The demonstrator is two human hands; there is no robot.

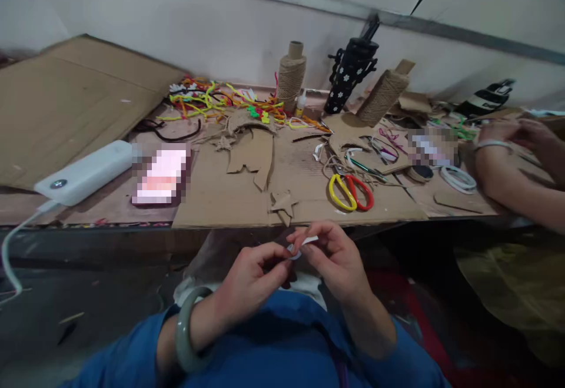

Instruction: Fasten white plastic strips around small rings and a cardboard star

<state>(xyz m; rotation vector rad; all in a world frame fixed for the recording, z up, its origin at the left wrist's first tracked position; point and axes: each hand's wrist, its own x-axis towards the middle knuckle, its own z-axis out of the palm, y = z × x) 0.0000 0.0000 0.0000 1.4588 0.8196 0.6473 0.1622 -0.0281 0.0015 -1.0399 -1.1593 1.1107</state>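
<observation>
Over my lap, just in front of the table edge, both hands meet around a small white strip (pixel 310 239). My left hand (pixel 258 270), with a pale green bangle on its wrist, pinches the strip's left part between thumb and forefinger. My right hand (pixel 338 261) pinches the other part, and a short white end sticks out above its fingers. What the strip is made of cannot be made out. On the table beyond lie a cardboard star (pixel 283 204) and scissors (pixel 350 192) with one yellow and one red handle.
Cut cardboard (pixel 251 155), tangled coloured yarn (pixel 212 100), twine spools (pixel 291 76) and a black flowered bottle (pixel 348 73) occupy the table. A phone (pixel 161 175) and white power bank (pixel 88 173) lie left. Another person's arm (pixel 507 170) reaches in from the right.
</observation>
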